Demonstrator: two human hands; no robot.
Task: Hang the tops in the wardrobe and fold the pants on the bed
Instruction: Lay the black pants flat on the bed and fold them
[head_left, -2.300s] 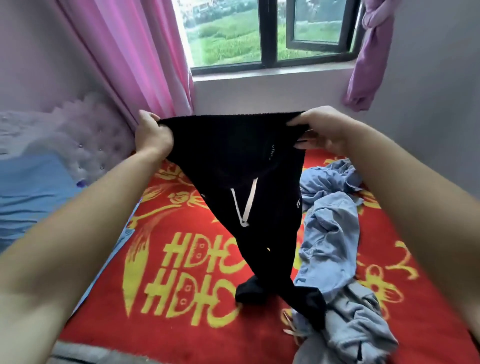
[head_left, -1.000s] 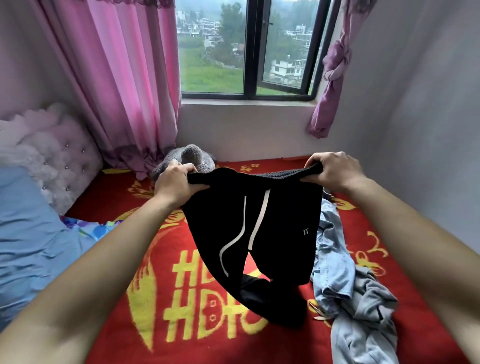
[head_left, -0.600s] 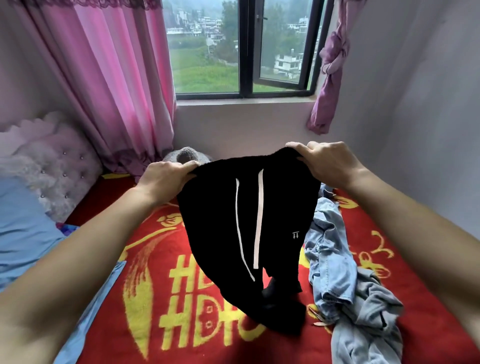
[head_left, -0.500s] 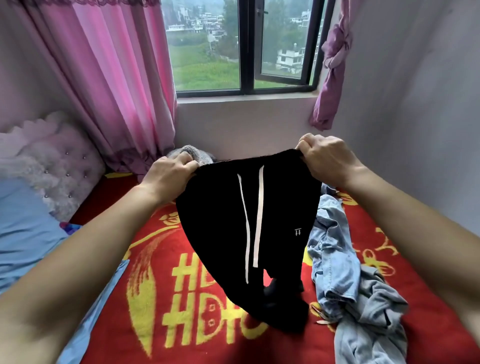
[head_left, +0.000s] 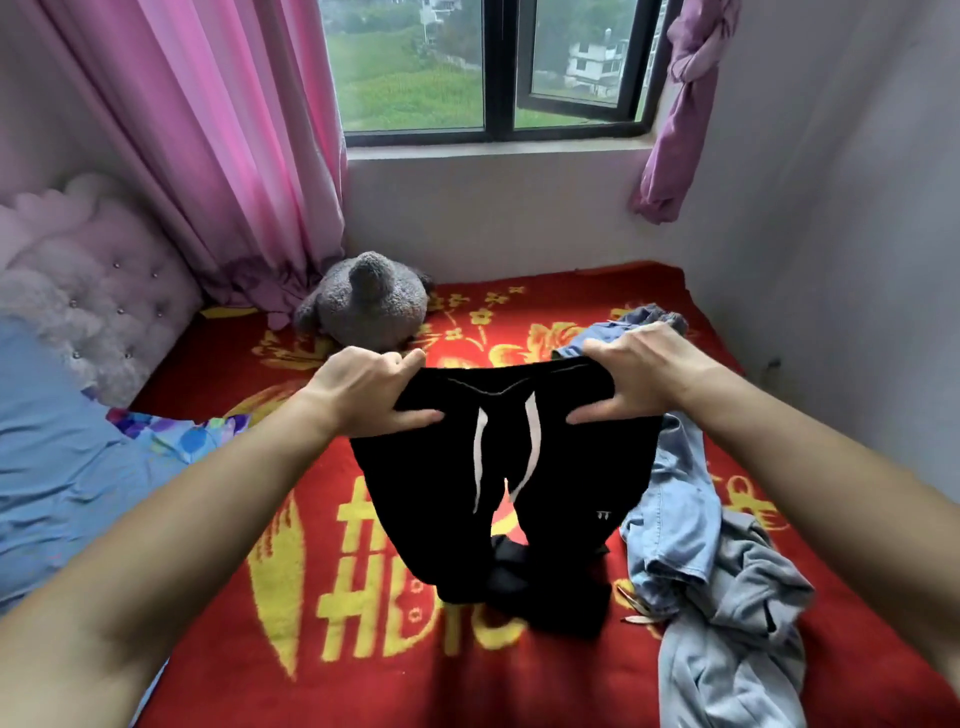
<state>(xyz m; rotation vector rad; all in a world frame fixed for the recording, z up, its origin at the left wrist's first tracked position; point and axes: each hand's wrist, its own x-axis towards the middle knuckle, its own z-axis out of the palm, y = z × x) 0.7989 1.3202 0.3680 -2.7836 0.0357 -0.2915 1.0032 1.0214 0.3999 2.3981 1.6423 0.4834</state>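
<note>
Here, both hands hold a pair of black pants (head_left: 441, 499) up by the waistband (head_left: 509, 378), above the bed (head_left: 571, 291). The left hand (head_left: 363, 395) takes the waistband's left end, its grip pinching the cloth: fingers curled over the top edge, thumb pressed against the front. The right hand (head_left: 634, 379) pinches the right end in the same way. The waistband is stretched between them, and two white drawstrings (head_left: 480, 441) hang down the front. The legs drop to the red and yellow blanket (head_left: 218, 665), where their lower ends lie bunched in a dark heap. Just right of the pants, touching them, lies a crumpled light blue denim garment (head_left: 685, 499), with a grey garment (head_left: 748, 597) against its near end. A grey plush toy (head_left: 369, 306) sits at the far side of the bed, below the window (head_left: 498, 67) and beside the pink curtain (head_left: 218, 145). A blue sheet (head_left: 52, 457) lies on the bed's left part, near a padded headboard (head_left: 88, 280).
</note>
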